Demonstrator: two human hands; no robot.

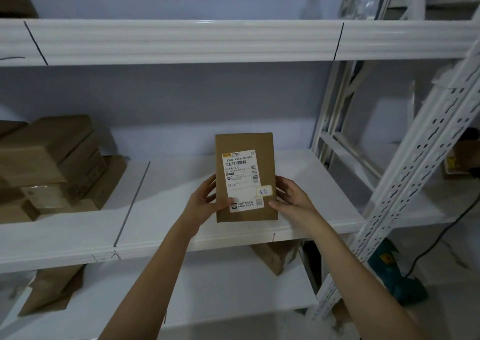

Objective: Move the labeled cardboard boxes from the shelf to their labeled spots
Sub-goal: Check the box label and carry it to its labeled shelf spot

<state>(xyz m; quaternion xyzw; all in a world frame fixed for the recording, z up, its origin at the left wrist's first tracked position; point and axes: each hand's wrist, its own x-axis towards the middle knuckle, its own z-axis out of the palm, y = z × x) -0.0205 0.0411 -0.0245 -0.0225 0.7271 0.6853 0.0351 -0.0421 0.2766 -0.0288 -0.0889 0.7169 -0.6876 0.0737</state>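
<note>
A flat brown cardboard box (245, 145) with a white shipping label marked A313 and a small yellow handwritten sticker is held upright over the middle shelf (298, 183). My left hand (205, 202) grips its left edge and my right hand (291, 196) grips its right edge, thumbs on the labelled front. The box's lower edge is just above the shelf's front lip, in the bay to the right of a dark divider line (132, 202).
A stack of several cardboard boxes (57, 168) fills the left bay of the middle shelf. More boxes (275, 256) lie on the lower shelf. White perforated uprights (420, 168) stand on the right, with a teal tool (397, 274) and a cable on the floor.
</note>
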